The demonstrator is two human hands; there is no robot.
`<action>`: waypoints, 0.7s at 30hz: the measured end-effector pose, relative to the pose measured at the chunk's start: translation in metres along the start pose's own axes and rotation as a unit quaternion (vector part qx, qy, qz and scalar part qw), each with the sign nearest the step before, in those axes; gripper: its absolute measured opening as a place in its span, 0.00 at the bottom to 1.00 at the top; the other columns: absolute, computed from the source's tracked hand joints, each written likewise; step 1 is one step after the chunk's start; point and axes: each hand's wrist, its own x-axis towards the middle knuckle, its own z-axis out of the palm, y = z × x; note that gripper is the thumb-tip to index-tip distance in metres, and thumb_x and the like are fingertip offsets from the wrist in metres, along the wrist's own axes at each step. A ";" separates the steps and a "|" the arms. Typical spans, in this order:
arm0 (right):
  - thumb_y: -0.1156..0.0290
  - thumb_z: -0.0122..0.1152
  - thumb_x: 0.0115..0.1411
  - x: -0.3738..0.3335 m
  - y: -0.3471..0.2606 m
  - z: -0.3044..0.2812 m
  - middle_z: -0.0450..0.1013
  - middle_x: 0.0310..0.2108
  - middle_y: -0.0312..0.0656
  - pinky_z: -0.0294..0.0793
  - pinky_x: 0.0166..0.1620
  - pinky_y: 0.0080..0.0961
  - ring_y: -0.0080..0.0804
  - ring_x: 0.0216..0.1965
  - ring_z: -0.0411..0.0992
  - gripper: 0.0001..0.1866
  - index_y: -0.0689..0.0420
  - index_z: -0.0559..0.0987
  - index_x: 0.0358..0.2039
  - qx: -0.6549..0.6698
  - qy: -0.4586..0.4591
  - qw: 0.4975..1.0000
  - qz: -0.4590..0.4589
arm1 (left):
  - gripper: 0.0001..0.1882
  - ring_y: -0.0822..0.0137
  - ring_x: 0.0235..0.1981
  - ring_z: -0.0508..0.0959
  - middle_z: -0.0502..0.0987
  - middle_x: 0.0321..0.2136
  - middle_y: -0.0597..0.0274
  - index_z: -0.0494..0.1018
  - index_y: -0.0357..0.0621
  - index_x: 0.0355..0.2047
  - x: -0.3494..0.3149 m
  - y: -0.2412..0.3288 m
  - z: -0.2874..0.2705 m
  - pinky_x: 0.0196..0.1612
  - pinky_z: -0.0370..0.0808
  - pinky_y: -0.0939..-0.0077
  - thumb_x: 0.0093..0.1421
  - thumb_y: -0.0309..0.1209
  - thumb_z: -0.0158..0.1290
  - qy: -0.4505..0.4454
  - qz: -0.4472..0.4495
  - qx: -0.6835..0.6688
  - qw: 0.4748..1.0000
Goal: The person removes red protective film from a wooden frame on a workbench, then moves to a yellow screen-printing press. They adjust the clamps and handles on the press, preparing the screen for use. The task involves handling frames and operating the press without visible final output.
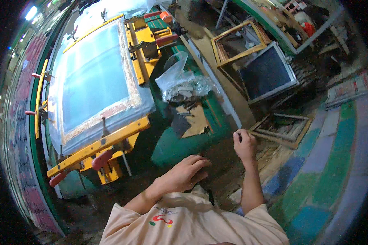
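My left hand (187,173) hovers in front of my shirt, near the green table's (176,153) front corner. Its fingers are loosely bent, the thumb apart from them, and no object shows in it. To the right, my right hand (245,146) is raised with fingers curled and thumb close to them. Whatever may be between those fingertips cannot be made out. At left, yellow clamp bars (98,145) with red handles surround a large mesh printing screen (96,77). Its pale border is patchy with tape or dried residue.
A clear plastic bag (184,83) and torn brown cardboard (197,121) lie on the table. To the right stand a wooden frame (237,57), a dark-meshed screen (268,73) and a low empty frame (284,141). Multicoloured strips (331,171) run along the far right.
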 end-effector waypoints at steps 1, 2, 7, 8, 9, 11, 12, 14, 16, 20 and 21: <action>0.72 0.60 0.62 0.016 0.005 0.003 0.77 0.30 0.49 0.73 0.36 0.43 0.51 0.33 0.76 0.05 0.59 0.76 0.32 -0.006 -0.009 1.000 -0.007 | 0.18 0.47 0.50 0.73 0.74 0.46 0.49 0.71 0.37 0.52 0.014 -0.004 0.000 0.54 0.71 0.58 0.63 0.31 0.57 0.002 -0.003 0.000 1.000; 0.71 0.60 0.62 0.031 0.011 0.007 0.77 0.30 0.49 0.73 0.36 0.44 0.51 0.33 0.76 0.05 0.59 0.77 0.32 -0.011 -0.021 1.000 -0.009 | 0.18 0.46 0.50 0.73 0.74 0.46 0.48 0.71 0.38 0.52 0.028 -0.008 -0.001 0.54 0.71 0.58 0.63 0.31 0.57 0.003 -0.006 -0.004 1.000; 0.69 0.62 0.61 0.093 0.030 0.026 0.77 0.32 0.49 0.75 0.37 0.43 0.53 0.33 0.76 0.06 0.57 0.78 0.34 0.025 -0.090 0.992 -0.080 | 0.20 0.45 0.48 0.73 0.73 0.46 0.48 0.70 0.37 0.52 0.103 -0.034 -0.016 0.52 0.72 0.57 0.62 0.30 0.57 0.097 -0.042 0.057 0.993; 0.69 0.62 0.61 0.104 0.031 0.028 0.77 0.32 0.49 0.75 0.37 0.44 0.53 0.34 0.76 0.06 0.57 0.78 0.34 0.029 -0.116 0.989 -0.092 | 0.20 0.45 0.48 0.73 0.73 0.46 0.47 0.69 0.37 0.53 0.118 -0.038 -0.019 0.51 0.72 0.57 0.62 0.30 0.57 0.117 -0.047 0.079 0.989; 0.69 0.61 0.61 0.112 0.033 0.029 0.77 0.32 0.50 0.75 0.37 0.44 0.53 0.34 0.76 0.05 0.57 0.78 0.35 0.032 -0.141 0.984 -0.103 | 0.20 0.46 0.48 0.73 0.73 0.46 0.48 0.69 0.38 0.53 0.131 -0.041 -0.020 0.51 0.72 0.56 0.62 0.31 0.56 0.107 -0.076 0.111 0.985; 0.68 0.60 0.62 0.126 0.033 0.028 0.77 0.33 0.49 0.76 0.38 0.43 0.53 0.35 0.77 0.06 0.56 0.77 0.35 0.037 -0.188 0.975 -0.110 | 0.21 0.47 0.50 0.73 0.73 0.48 0.48 0.68 0.39 0.55 0.155 -0.044 -0.019 0.53 0.71 0.56 0.62 0.31 0.56 0.085 -0.106 0.174 0.975; 0.68 0.59 0.62 0.133 0.033 0.027 0.77 0.33 0.49 0.76 0.38 0.43 0.53 0.36 0.77 0.06 0.56 0.77 0.36 0.048 -0.202 0.971 -0.122 | 0.22 0.47 0.51 0.73 0.73 0.49 0.48 0.68 0.40 0.55 0.164 -0.045 -0.019 0.54 0.70 0.57 0.62 0.31 0.55 0.073 -0.121 0.206 0.968; 0.64 0.55 0.65 0.147 0.032 0.027 0.77 0.34 0.51 0.76 0.39 0.46 0.55 0.37 0.76 0.10 0.57 0.77 0.36 0.080 -0.225 0.962 -0.130 | 0.21 0.47 0.51 0.73 0.73 0.49 0.48 0.68 0.39 0.55 0.178 -0.046 -0.020 0.55 0.70 0.56 0.63 0.33 0.54 0.059 -0.111 0.200 0.972; 0.62 0.52 0.67 0.160 0.032 0.026 0.76 0.35 0.52 0.77 0.39 0.47 0.56 0.37 0.76 0.12 0.57 0.76 0.37 0.104 -0.245 0.952 -0.150 | 0.21 0.47 0.52 0.72 0.73 0.49 0.48 0.68 0.39 0.55 0.187 -0.047 -0.022 0.55 0.70 0.55 0.63 0.33 0.54 0.063 -0.113 0.185 0.974; 0.63 0.52 0.67 0.178 0.034 0.031 0.75 0.35 0.52 0.76 0.39 0.47 0.56 0.37 0.76 0.11 0.56 0.75 0.40 0.105 -0.299 0.928 -0.196 | 0.19 0.47 0.52 0.72 0.73 0.49 0.49 0.69 0.39 0.54 0.199 -0.054 -0.024 0.55 0.70 0.55 0.64 0.33 0.53 0.101 -0.153 0.156 0.971; 0.64 0.52 0.67 0.183 0.036 0.034 0.75 0.35 0.52 0.76 0.39 0.47 0.56 0.36 0.76 0.10 0.56 0.75 0.40 0.102 -0.311 0.922 -0.209 | 0.19 0.47 0.52 0.72 0.73 0.49 0.49 0.69 0.39 0.53 0.202 -0.056 -0.025 0.55 0.70 0.55 0.65 0.33 0.53 0.122 -0.156 0.154 0.968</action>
